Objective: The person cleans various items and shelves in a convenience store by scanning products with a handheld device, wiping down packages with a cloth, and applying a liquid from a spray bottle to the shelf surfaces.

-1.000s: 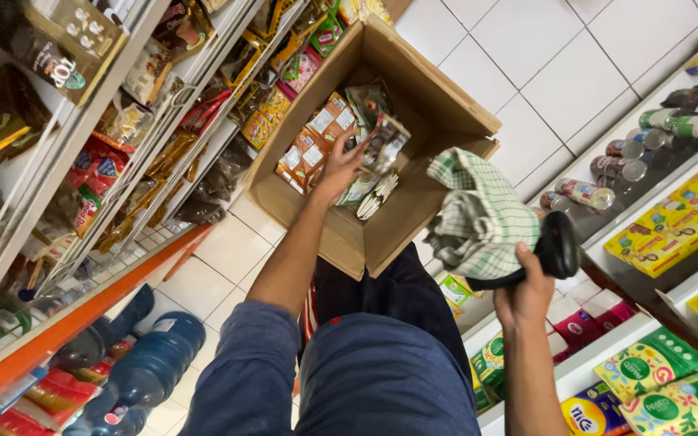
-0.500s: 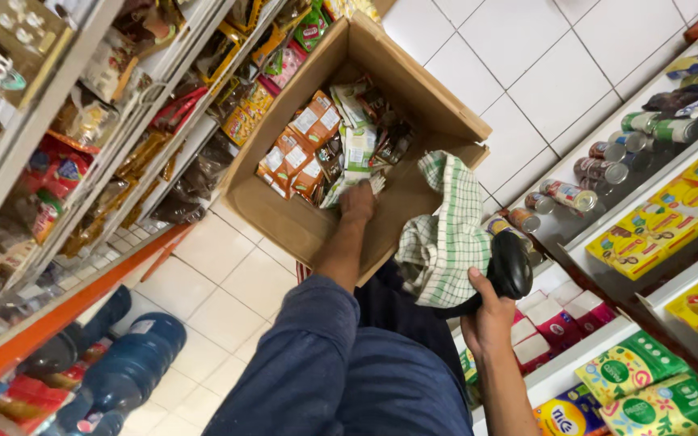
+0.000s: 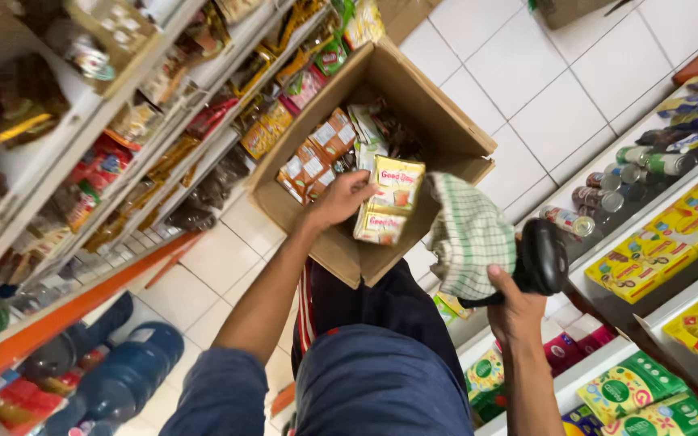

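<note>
My left hand grips a strip of yellow sachet packs and holds it just above the near side of an open cardboard box on the floor. Inside the box lie orange-brown packets and other small sachets. My right hand holds a black handheld scanner together with a green-and-white checked cloth, to the right of the box.
Shop shelves with snack packets run along the left. On the right, shelves hold bottles and yellow and green boxes. Blue water jugs stand at lower left. White floor tiles lie beyond the box.
My left hand has come up out of the box with the yellow sachet strip in it. The view has shifted, and my right hand with scanner and cloth has stayed beside the box.
</note>
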